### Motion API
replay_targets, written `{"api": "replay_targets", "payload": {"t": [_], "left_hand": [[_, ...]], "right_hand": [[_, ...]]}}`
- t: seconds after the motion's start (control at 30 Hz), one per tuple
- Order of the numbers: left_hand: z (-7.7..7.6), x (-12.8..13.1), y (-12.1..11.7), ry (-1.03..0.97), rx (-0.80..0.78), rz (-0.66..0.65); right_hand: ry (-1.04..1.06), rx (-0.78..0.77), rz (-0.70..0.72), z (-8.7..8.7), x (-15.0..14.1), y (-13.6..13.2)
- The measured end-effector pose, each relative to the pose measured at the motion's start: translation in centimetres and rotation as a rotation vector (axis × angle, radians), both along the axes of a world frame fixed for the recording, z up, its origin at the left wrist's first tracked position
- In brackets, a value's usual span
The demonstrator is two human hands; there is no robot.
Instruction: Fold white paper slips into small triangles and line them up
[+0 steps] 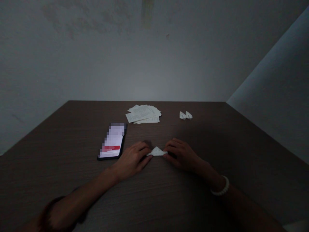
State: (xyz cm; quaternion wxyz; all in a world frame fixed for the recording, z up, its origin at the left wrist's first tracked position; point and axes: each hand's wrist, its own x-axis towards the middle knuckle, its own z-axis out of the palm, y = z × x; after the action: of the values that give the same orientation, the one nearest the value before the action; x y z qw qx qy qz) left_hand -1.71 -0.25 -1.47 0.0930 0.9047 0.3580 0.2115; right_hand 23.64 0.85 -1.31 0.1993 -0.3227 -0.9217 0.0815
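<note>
A small folded piece of printed paper (157, 151) lies low over the table in front of me, its peak pointing away and a flat strip along its near edge. My left hand (135, 158) pinches its left end between thumb and fingers. On the opposite side, my right hand (182, 154) is closed on the right end in the same manner. A white beaded bracelet circles my right wrist. The fingertips hide both ends of the paper.
A phone (112, 141) with a lit, blurred screen lies left of my left hand. Farther back is a fanned pile of printed paper slips (145, 113). Right of it sits a small folded paper piece (185, 115) with two points. A wall (145, 71) rises behind the dark table (84, 129).
</note>
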Motion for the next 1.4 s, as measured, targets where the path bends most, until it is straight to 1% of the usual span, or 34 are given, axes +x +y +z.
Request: {"api": "replay_targets", "payload": {"t": [0.27,0.47,0.7,0.8,1.03,1.17,1.3,1.4], "left_hand": [[-0.3,-0.1,0.2,-0.008,0.059,0.008],[-0.3,-0.2,0.2,-0.041,-0.006,-0.001],[0.1,-0.1,0.3,-0.169,-0.068,-0.007],[0.1,-0.1,0.4,-0.175,-0.074,0.005],[-0.6,-0.2,0.5,-0.167,-0.091,0.012],[-0.5,-0.2,0.5,-0.185,-0.105,0.007],[-0.4,-0.2,0.6,-0.196,-0.088,-0.011],[-0.6,-0.2,0.7,-0.196,-0.078,-0.014]], "right_hand": [[0.032,-0.038,-0.005,0.1,-0.3,-0.1],[0.053,-0.027,-0.006,-0.1,-0.2,-0.1],[0.053,-0.028,-0.025,-0.2,-0.2,-0.1],[0.054,-0.022,-0.036,-0.3,-0.2,-0.1],[0.067,-0.015,-0.046,-0.7,0.0,0.0],[0.07,-0.017,-0.046,-0.7,-0.2,0.0],[0.083,0.006,-0.067,-1.0,-0.3,0.2],[0.099,0.046,-0.072,-1.3,-0.2,0.3]]}}
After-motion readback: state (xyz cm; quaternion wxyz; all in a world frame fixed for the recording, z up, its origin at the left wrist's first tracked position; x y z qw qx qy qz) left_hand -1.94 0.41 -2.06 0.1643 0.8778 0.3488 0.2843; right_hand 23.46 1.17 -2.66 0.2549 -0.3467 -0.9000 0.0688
